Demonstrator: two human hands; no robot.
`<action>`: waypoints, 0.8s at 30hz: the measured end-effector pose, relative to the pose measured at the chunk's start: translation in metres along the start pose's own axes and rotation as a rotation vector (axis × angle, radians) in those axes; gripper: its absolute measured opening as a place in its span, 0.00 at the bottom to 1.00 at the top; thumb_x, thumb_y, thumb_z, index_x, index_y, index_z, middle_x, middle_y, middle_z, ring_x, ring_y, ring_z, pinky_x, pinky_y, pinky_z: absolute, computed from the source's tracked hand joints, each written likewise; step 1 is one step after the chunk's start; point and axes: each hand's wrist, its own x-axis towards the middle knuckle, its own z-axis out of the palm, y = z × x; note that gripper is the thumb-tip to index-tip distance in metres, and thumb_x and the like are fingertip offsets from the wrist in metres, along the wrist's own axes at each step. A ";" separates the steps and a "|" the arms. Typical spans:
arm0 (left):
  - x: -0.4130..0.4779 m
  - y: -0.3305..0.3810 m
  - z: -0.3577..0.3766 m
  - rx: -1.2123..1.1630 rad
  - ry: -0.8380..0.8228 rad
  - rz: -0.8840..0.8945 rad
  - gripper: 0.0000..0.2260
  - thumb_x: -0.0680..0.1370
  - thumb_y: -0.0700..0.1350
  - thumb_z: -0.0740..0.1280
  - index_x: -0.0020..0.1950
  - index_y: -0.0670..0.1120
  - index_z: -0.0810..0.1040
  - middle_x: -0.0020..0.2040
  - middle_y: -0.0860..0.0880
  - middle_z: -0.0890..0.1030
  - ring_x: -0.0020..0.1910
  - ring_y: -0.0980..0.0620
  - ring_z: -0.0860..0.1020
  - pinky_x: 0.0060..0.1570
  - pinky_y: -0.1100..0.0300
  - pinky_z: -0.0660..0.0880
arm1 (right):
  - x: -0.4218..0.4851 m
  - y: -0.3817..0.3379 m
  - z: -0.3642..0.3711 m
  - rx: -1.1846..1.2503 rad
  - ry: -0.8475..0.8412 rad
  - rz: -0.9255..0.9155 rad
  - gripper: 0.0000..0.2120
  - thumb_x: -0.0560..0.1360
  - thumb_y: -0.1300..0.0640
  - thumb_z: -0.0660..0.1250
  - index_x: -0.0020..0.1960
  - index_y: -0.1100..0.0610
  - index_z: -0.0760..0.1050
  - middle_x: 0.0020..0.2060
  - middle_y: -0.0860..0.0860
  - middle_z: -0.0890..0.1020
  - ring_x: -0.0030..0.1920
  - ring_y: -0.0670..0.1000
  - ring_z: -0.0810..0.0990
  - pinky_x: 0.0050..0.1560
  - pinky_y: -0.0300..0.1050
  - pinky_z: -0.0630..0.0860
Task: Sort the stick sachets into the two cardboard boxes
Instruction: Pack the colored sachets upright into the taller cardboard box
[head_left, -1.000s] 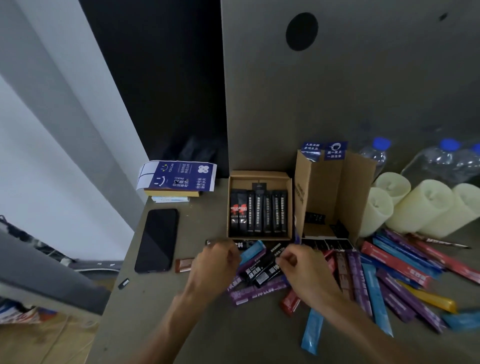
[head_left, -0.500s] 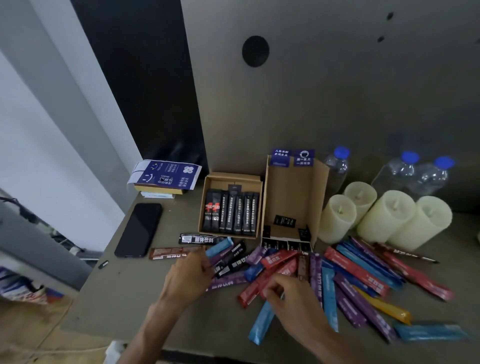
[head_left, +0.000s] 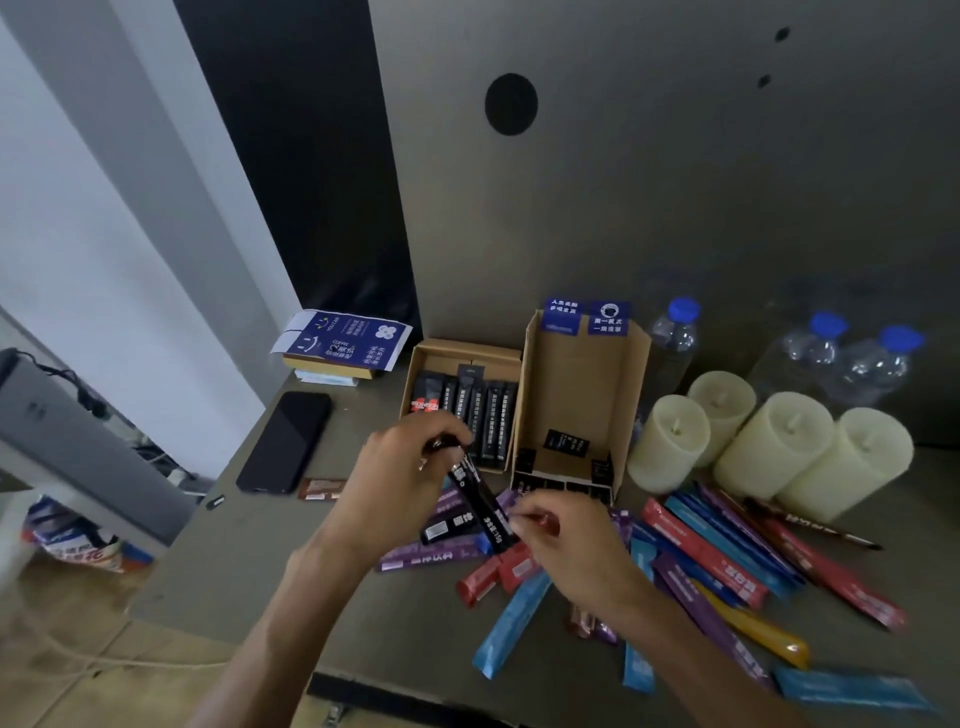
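Left hand (head_left: 400, 483) grips the top end, right hand (head_left: 576, 545) pinches the bottom of a black sachet (head_left: 480, 501) just in front of the left box (head_left: 467, 347), likely squaring it to join the black row (head_left: 488, 410) inside.

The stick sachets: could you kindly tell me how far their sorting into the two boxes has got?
Done: a row of black sachets stands in the left box. In hand: the left hand and right hand hold another black sachet between them. Left: the right box shows no sachets yet, and many coloured sachets lie loose on the table.
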 end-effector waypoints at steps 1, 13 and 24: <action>0.006 0.004 0.001 -0.016 -0.006 0.012 0.08 0.79 0.41 0.68 0.54 0.53 0.80 0.45 0.65 0.79 0.47 0.69 0.77 0.44 0.78 0.70 | -0.001 0.003 -0.002 0.047 0.029 0.021 0.07 0.80 0.54 0.67 0.54 0.48 0.83 0.43 0.36 0.81 0.48 0.35 0.79 0.47 0.29 0.73; 0.074 0.012 0.032 -0.207 0.000 0.080 0.14 0.82 0.42 0.63 0.65 0.54 0.76 0.59 0.59 0.79 0.57 0.65 0.76 0.56 0.68 0.75 | 0.021 0.028 -0.018 0.174 0.324 0.265 0.05 0.79 0.56 0.69 0.45 0.49 0.78 0.35 0.48 0.82 0.35 0.43 0.81 0.36 0.35 0.74; 0.092 0.002 0.042 -0.047 -0.091 0.196 0.34 0.80 0.35 0.62 0.80 0.57 0.53 0.66 0.52 0.71 0.50 0.60 0.78 0.54 0.66 0.76 | 0.104 0.043 -0.004 0.158 0.284 0.465 0.04 0.79 0.59 0.66 0.51 0.53 0.78 0.46 0.49 0.82 0.45 0.48 0.84 0.50 0.48 0.83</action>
